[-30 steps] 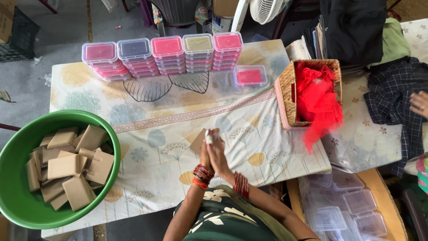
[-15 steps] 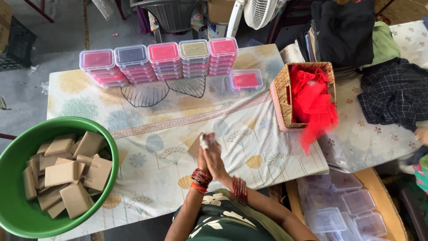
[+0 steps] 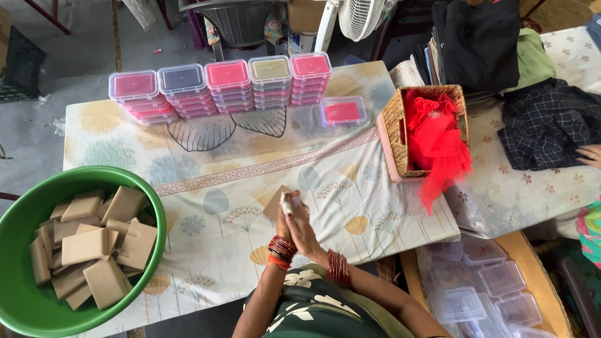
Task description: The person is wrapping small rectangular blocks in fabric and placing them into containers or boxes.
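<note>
The green plastic tub (image 3: 25, 310) is overhanging the table edge (image 3: 188, 294), so a knock could be tipping out its tan cardboard squares (image 3: 87, 244). The wicker basket (image 3: 391, 134) is spilling red net fabric (image 3: 438, 147), which could be sliding off. Five stacks of lidded boxes (image 3: 225, 87) are holding coloured pads. The left hand (image 3: 285, 219) and right hand (image 3: 303, 225) are pressing together around a small whitish piece (image 3: 288, 201) and a tan card (image 3: 275, 201); it could be slipping free

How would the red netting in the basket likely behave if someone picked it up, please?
The red netting would probably be floppy: it spills limply over the basket rim. It looks sheer, so likely very light. Its bunched folds could well snag on the woven rim or drag neighbouring pieces along.
</note>
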